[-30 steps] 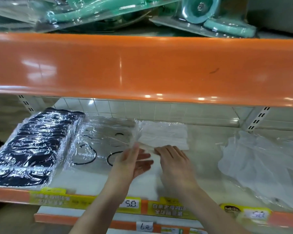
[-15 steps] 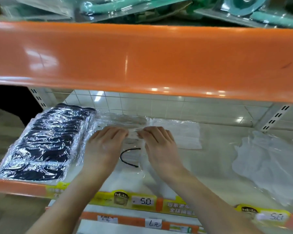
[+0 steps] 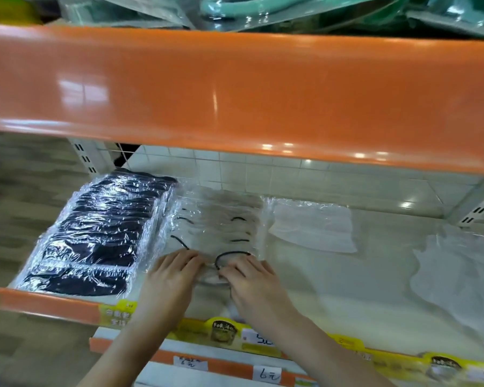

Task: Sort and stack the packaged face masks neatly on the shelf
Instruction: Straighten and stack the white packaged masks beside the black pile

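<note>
White shelf (image 3: 333,277), orange rail overhead. I have the left hand (image 3: 170,277) and right hand (image 3: 252,280) flat, fingers straight, pressing the clear mask pile (image 3: 215,227). Squaring step, I judge; next, align edges beside the black masks (image 3: 95,233).

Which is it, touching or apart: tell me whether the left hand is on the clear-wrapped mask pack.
Touching. The head view shows the left hand lying flat on the near edge of the clear-wrapped mask pack, its fingers pressing the plastic.

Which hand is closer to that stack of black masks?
Left. The left hand lies just right of the black mask stack; the right hand is farther right.
</note>
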`<action>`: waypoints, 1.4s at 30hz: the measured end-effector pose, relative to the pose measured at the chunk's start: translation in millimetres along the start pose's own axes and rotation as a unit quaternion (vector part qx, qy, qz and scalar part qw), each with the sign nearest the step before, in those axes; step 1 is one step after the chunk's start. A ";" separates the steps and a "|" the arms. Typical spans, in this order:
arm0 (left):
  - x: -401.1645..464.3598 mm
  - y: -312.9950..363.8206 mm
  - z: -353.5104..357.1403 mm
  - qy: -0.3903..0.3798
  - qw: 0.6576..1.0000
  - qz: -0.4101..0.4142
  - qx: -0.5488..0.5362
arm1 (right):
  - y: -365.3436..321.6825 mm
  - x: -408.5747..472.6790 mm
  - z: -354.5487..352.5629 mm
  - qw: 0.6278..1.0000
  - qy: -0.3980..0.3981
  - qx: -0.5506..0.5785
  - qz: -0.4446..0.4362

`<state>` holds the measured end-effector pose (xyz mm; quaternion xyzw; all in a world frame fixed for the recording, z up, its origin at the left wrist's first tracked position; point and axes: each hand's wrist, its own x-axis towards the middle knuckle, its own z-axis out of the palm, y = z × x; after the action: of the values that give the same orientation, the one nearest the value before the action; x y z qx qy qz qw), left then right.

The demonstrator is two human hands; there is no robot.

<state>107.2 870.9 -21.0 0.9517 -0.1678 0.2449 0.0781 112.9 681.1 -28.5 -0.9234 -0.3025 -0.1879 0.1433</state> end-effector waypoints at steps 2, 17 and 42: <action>-4.2 -2.1 3.9 -0.018 1.000 -0.015 0.000 | -0.6 -0.4 3.7 1.000 -0.006 -0.005 0.002; 12.4 31.1 -3.0 -0.092 0.991 -0.091 -0.009 | -0.5 -5.2 -5.2 0.999 0.023 0.025 0.041; 103.3 342.5 60.6 -0.211 0.955 0.079 -0.193 | 196.7 -213.8 -166.9 0.900 -0.065 -0.100 0.418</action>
<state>96.5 508.8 0.0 0.9322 -0.2989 0.0068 0.2040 30.4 357.4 -2.7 -0.9846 0.1232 -0.0790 0.0955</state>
